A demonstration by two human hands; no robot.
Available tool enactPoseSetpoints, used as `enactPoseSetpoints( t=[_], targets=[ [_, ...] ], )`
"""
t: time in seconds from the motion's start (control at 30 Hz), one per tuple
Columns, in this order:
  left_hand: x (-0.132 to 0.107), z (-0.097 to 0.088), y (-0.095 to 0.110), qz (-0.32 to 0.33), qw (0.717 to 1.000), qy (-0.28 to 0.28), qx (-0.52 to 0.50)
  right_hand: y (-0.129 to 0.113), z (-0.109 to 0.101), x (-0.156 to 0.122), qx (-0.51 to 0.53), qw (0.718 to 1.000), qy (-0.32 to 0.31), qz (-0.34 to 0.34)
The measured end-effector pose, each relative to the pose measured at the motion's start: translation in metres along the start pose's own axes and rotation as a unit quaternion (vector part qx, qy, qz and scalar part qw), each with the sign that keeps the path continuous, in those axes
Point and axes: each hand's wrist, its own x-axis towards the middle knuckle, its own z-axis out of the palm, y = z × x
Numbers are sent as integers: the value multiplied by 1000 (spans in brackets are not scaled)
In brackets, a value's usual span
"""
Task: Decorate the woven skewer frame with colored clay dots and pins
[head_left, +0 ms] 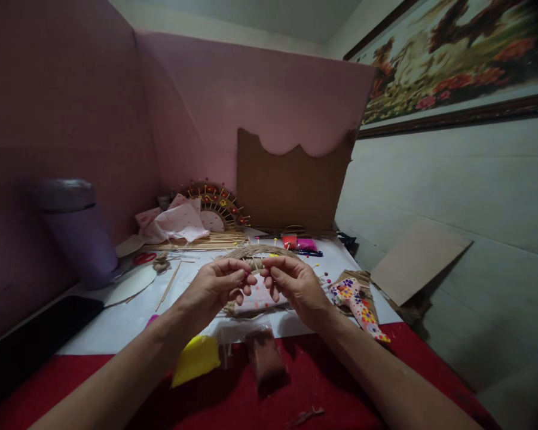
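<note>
My left hand [226, 280] and my right hand [293, 283] are raised close together, thumb and fingers of each pinched. Something tiny may be between the left fingertips, where a speck of magenta shows, but its kind is too small to tell. What the right fingertips hold, if anything, I cannot make out. Right behind and below the hands lies a twine-wrapped round piece [237, 253], with thin sticks tipped by small coloured balls around its edge. White cloth with pink dots [257, 300] covers its front part, which my hands partly hide.
Nearest me lie a yellow packet [197, 359] and a brown packet [265, 358]. A flower-patterned figure [356, 304] is at right, a purple tumbler [78, 239] at left beside a black flat object [36, 334]. Behind are bamboo sticks [197, 241], a decorated fan-shaped piece [217, 200] and cardboard [291, 185].
</note>
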Motion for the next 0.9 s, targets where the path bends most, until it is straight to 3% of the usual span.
enactPoseSetpoints(
  t=[0.13,0.43,0.7,0.8,0.9],
  targets=[
    [1,1,-1,4,999,26,20,1,-2,-1,-26,999,17,15],
    [1,-1,-2,-1,1000,-7,-19,1,-1,-1,2,999,27,21],
    [0,1,-4,22,1000,13,1,4,-2,-1,-28,999,34,-6],
    [3,-4,4,47,997,57,11,5,-1,-1,-49,998,35,-19],
    [10,-15,26,119,983,119,69,7,-1,-1,-82,995,48,-33]
  ],
)
